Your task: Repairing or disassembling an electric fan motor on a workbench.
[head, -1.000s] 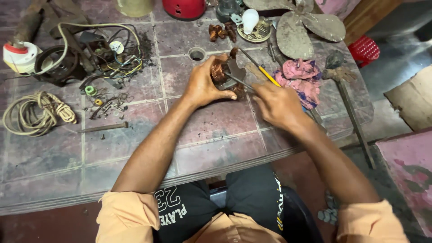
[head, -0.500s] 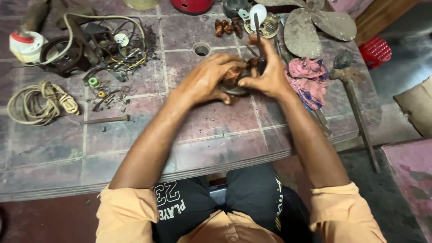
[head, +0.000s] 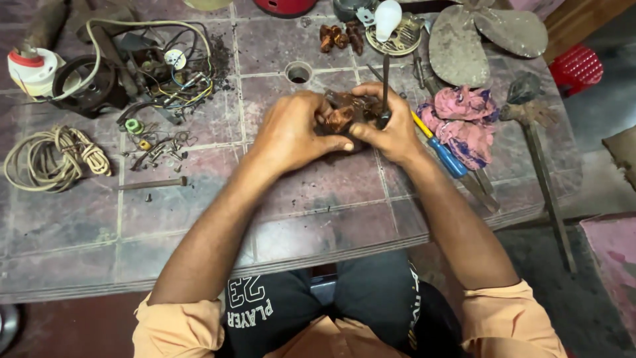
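Note:
A small motor part with copper windings sits between both hands over the tiled table. My left hand wraps around its left side, thumb stretched under it. My right hand grips its right side and also holds a thin dark metal rod standing upright above the part. Most of the part is hidden by my fingers.
A blue and yellow screwdriver and a pink rag lie right of my hands. A fan blade, a white bulb, a wired motor assembly, a coiled rope, loose screws and a hammer lie around.
My right hand came in from the right and joined the left on the copper-wound part. The rod it held slanted now stands upright. The view tilted slightly.

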